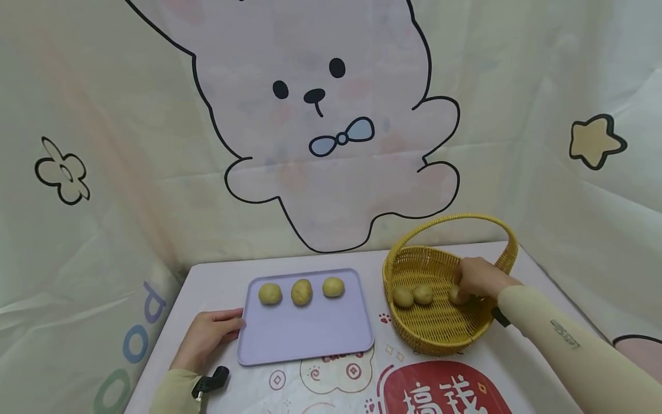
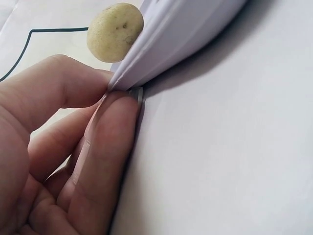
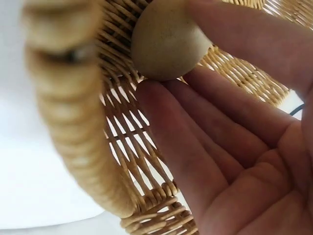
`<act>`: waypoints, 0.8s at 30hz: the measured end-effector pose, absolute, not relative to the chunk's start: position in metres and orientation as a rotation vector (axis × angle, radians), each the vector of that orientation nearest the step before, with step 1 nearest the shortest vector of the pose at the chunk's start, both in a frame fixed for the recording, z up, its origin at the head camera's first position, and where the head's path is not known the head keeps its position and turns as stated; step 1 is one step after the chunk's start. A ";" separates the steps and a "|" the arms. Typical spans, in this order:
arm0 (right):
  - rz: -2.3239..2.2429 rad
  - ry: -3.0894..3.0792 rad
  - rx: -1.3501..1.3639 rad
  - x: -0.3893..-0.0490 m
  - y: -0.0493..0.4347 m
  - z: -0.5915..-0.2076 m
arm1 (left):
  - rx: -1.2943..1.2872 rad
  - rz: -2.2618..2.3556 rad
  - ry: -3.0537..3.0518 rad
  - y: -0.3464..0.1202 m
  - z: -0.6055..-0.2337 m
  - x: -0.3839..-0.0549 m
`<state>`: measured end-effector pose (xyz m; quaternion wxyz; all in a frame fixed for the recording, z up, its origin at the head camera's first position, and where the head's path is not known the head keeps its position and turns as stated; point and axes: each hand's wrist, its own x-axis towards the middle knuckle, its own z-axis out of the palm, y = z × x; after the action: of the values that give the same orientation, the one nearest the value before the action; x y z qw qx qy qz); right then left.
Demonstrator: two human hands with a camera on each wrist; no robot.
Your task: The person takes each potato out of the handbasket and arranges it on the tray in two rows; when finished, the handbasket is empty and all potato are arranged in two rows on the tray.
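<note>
A lilac tray lies on the table with three potatoes in a row along its far side: a left one, a middle one and a right one. My left hand pinches the tray's left rim between thumb and fingers, as the left wrist view shows close up. To the right stands a yellow wicker basket with a tall handle. Inside it my right hand holds a potato between thumb and fingertips. Two other potatoes, one beside another, lie at the basket's left.
The basket's handle arches over the opening, its right side close by my right wrist. A white table covering carries printed drawings and a red patch. Behind the table hangs a cloth with a cartoon animal.
</note>
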<state>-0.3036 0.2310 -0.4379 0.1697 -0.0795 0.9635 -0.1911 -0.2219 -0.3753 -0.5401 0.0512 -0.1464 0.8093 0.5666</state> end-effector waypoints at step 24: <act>-0.607 2.810 -0.329 -0.288 0.217 -0.409 | -0.474 1.761 2.436 -0.373 -0.537 -0.220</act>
<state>-0.2884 0.2172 -0.4094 0.1239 -0.1129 0.9637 -0.2080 -0.2202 -0.3734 -0.5373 0.0493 -0.1555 0.7995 0.5780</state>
